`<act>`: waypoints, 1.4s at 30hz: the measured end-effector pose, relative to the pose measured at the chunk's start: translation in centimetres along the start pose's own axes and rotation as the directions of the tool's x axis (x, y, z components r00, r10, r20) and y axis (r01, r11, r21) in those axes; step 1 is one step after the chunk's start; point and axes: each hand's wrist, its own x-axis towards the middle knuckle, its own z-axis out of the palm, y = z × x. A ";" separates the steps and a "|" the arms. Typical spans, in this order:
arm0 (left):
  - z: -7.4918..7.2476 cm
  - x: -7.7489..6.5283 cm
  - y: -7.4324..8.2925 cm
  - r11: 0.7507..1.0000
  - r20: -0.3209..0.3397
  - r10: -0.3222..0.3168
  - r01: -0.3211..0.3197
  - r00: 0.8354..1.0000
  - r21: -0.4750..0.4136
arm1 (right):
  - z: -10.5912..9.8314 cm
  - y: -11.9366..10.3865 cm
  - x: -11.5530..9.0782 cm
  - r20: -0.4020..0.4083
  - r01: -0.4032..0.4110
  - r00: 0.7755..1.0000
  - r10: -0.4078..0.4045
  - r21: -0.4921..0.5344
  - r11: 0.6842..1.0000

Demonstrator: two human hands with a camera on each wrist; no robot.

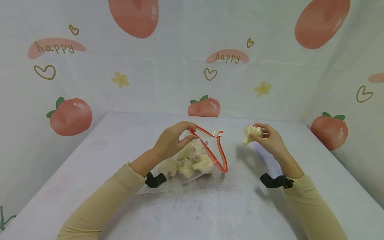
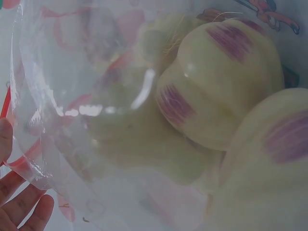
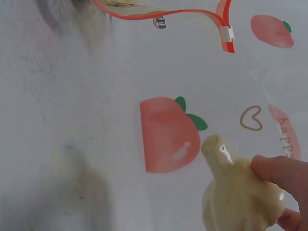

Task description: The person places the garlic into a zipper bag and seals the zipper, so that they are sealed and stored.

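Observation:
A clear zip bag with a red zip edge lies on the table, its mouth gaping to the right. Inside it are several garlic bulbs, pale with purple patches; they fill much of the left wrist view. My left hand pinches the bag's red rim at its upper left corner between thumb and fingers. To the right of the bag, my right hand holds one garlic bulb above the table, stem pointing down and left. The right wrist view shows the thumb pressed on that bulb.
The white table carries faint smudges in front of the bag. A white cloth backdrop with printed fruit and hearts rises behind and beside it. Each wrist bears a black strap mount.

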 end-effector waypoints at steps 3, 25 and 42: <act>0.0 0.0 0.0 1.000 0.000 -0.001 0.001 1.000 0.002 | 0.1 -0.2 -0.2 0.006 0.013 1.000 -0.013 0.004 1.000; 0.0 0.0 0.0 1.000 -0.003 -0.011 0.011 1.000 0.012 | 1.2 -1.8 -1.1 0.033 0.122 0.992 -0.122 0.012 0.993; 0.0 -0.1 0.1 1.000 -0.010 0.003 -0.003 1.000 0.008 | 1.6 -3.0 -2.0 0.059 0.160 0.985 -0.160 0.005 0.987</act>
